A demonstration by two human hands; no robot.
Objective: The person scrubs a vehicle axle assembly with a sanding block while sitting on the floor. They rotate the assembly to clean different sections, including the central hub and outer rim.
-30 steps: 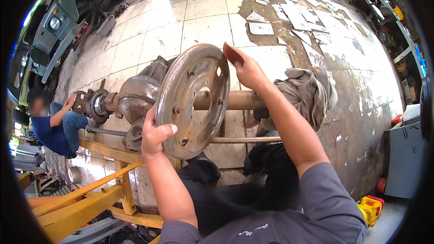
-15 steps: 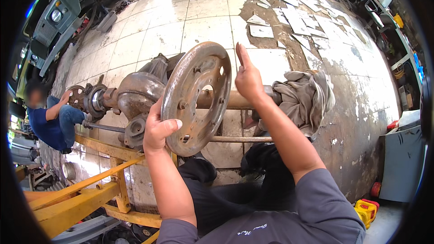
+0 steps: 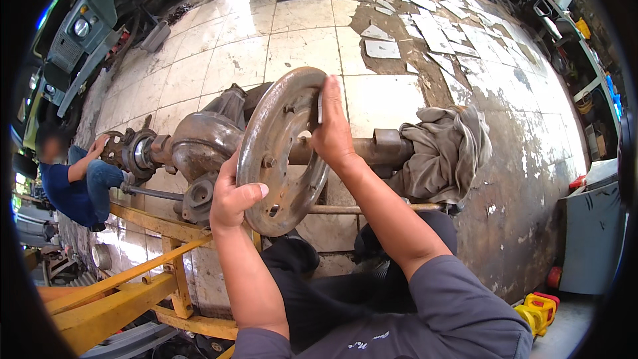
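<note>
A rusty round brake backing plate (image 3: 276, 153) stands on edge on a long rusty axle housing (image 3: 206, 139). My left hand (image 3: 232, 196) grips the plate's lower left rim, thumb on its face. My right hand (image 3: 332, 126) grips the upper right rim, with a thin flat metal piece under the fingers. The axle tube (image 3: 372, 149) runs right behind the plate to a grey rag (image 3: 445, 153) draped over it.
The axle rests on a yellow steel stand (image 3: 143, 286). A person in blue (image 3: 70, 183) crouches at the axle's far left end. A green vehicle (image 3: 93, 20) is parked at upper left. Broken tiles (image 3: 425, 26) litter the floor. A yellow object (image 3: 538, 309) lies at lower right.
The plate has turned more edge-on between my hands. My right hand has shifted from its back edge onto the upper right rim. The view has moved closer.
</note>
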